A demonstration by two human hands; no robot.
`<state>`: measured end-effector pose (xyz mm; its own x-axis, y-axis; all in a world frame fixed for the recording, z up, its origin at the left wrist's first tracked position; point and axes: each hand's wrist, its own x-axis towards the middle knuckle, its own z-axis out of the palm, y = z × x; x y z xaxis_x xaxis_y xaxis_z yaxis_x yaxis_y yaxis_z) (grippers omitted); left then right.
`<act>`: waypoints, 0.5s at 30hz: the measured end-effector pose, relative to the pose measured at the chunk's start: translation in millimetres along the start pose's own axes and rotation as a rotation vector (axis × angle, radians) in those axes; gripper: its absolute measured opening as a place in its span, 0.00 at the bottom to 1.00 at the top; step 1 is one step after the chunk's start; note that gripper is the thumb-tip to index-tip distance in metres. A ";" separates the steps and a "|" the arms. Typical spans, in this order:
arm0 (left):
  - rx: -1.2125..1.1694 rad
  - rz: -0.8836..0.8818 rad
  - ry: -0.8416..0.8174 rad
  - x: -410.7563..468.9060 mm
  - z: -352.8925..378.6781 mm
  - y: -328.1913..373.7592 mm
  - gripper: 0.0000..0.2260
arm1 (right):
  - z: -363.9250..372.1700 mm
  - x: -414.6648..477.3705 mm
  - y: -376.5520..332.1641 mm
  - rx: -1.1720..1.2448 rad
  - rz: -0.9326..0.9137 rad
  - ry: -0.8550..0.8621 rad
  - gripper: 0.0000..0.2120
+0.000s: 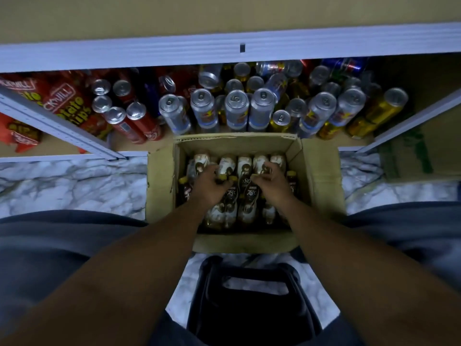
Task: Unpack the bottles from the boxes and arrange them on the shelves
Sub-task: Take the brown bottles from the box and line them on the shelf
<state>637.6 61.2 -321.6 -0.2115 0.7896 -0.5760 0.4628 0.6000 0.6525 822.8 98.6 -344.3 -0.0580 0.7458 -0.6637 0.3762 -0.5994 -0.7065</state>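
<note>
An open cardboard box (159, 186) stands on the marble floor in front of the bottom shelf. Inside lie several brown drink bottles (244, 168) with white-and-brown labels and yellow caps, packed in two rows. Both my hands are down in the box. My left hand (212, 182) curls its fingers round the neck of a bottle in the far row, left of centre. My right hand (268, 179) grips another bottle's neck in the far row, right of centre. My forearms hide much of the near row.
The bottom shelf (129, 143) behind the box holds several silver, red and gold cans (235, 108) and red chip bags (69, 101) at the left. A white shelf edge (174, 51) runs above. A dark stool (252, 295) sits between my knees. Another carton (409, 156) is at the right.
</note>
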 end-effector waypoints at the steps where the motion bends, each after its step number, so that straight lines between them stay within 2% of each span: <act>1: 0.003 -0.016 -0.012 3.3 1.9 -1.1 0.28 | 3.4 3.9 4.0 0.018 0.012 -0.003 0.33; 3: 0.000 -0.041 -0.028 10.9 5.4 -6.0 0.32 | 9.4 11.8 13.1 0.047 0.029 -0.005 0.34; 7: -0.003 -0.042 -0.055 22.2 9.1 -18.5 0.32 | 20.0 17.1 29.9 0.061 0.032 -0.008 0.36; 10: -0.005 -0.027 -0.113 27.8 10.6 -23.5 0.18 | 26.9 17.2 31.4 0.092 -0.005 -0.002 0.34; 11: -0.028 -0.020 -0.127 28.6 10.5 -23.1 0.18 | 29.6 16.3 29.8 0.106 -0.018 -0.014 0.33; 15: -0.087 0.005 -0.124 21.8 0.5 -14.4 0.25 | 31.6 6.5 23.5 0.130 -0.105 -0.035 0.32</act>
<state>626.8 69.8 -343.8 -0.0986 0.7740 -0.6255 0.3860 0.6090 0.6929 802.0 80.2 -373.0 -0.1231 0.7971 -0.5912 0.2433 -0.5533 -0.7966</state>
